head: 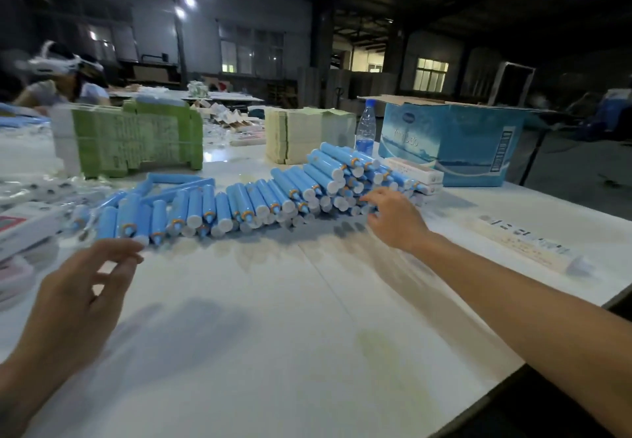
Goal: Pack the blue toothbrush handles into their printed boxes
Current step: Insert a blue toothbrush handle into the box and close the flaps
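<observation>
Head view: right hand, fingers spread, touches the blue handles; left hand hovers loosely curled, holding nothing. Green box stack and water bottle stand far behind; everything's blurred.

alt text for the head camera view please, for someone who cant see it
A person's right hand reaches into a long pile of blue toothbrush handles on a white table, while the left hand hovers open and empty nearer the camera. Behind the pile stand a water bottle and a blue carton.
</observation>
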{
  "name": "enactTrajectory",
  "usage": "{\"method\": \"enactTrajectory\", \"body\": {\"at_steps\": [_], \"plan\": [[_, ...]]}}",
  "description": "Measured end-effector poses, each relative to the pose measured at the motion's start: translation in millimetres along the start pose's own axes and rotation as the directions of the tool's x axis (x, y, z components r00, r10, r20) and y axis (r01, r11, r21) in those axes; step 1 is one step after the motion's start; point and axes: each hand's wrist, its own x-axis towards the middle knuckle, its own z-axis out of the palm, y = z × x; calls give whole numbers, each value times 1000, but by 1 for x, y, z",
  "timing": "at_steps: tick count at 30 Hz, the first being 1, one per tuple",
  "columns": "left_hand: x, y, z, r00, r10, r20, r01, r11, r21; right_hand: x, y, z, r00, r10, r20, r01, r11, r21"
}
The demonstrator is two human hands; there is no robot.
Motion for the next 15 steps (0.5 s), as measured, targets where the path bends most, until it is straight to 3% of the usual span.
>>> {"method": "enactTrajectory", "body": {"at_steps": [2,6,8,11,15], "plan": [[5,13,-2,996,-72,-43,72,997,-16,-2,-78,16,986,-167,-17,166,955,248],[6,12,-7,989,-94,-111,101,993,53,-19,-226,40,897,-440,-35,374,715,591],[8,10,-9,986,-108,-125,121,987,103,-24,-279,49,880,-470,-66,383,622,683],[9,0,-17,983,-104,-151,132,973,190,-33,-323,65,905,-424,-34,278,530,801],[11,-8,-22,969,-187,-160,217,957,192,-35,-328,84,907,-420,-33,265,506,821]]}}
